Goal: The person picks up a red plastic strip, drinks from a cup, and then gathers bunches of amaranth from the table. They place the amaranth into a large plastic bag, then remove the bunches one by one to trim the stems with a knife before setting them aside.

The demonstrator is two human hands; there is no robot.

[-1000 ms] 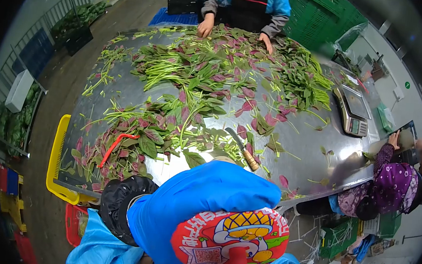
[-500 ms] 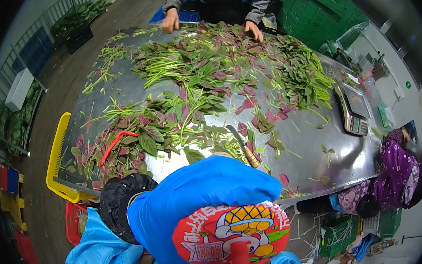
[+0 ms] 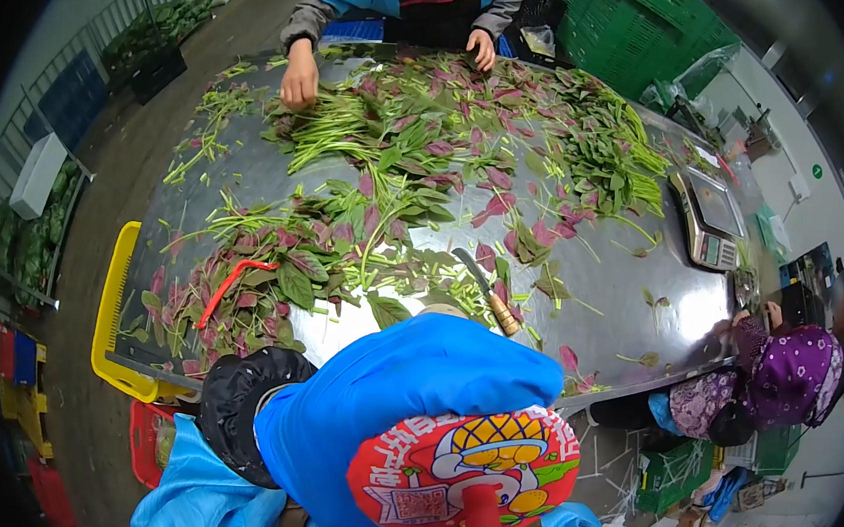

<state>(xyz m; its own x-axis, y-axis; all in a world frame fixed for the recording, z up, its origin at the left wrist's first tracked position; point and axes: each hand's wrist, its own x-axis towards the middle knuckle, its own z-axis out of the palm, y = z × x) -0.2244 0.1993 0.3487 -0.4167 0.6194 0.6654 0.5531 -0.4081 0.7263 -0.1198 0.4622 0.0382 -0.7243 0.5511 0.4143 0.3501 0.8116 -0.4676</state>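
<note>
Neither of my hands can be made out. Bulky blue cloth (image 3: 382, 380) with a black gathered piece (image 3: 250, 414) at its left covers the near table edge. A small tan patch shows above the cloth, too little to name. In front of my chest is a round red hand fan (image 3: 515, 462) with a printed cartoon; what holds it is hidden. Just beyond the cloth lies a wooden-handled knife (image 3: 485, 289) among cut stems. Left of it, a red curved strip (image 3: 229, 292) rests on a heap of red-green leafy vegetables (image 3: 266, 325).
Across the metal table (image 3: 579, 307), a co-worker's hand (image 3: 300, 79) touches a bunch of greens (image 3: 354, 127). A scale (image 3: 712, 224) stands at the right, near a person in purple (image 3: 799, 372). A yellow crate (image 3: 115, 307) sits at the left edge.
The co-worker's hands have moved leftward in view, one onto the stems of the bunch. The person at right has shifted and now shows hands at the table. My cloth and fan barely differ.
</note>
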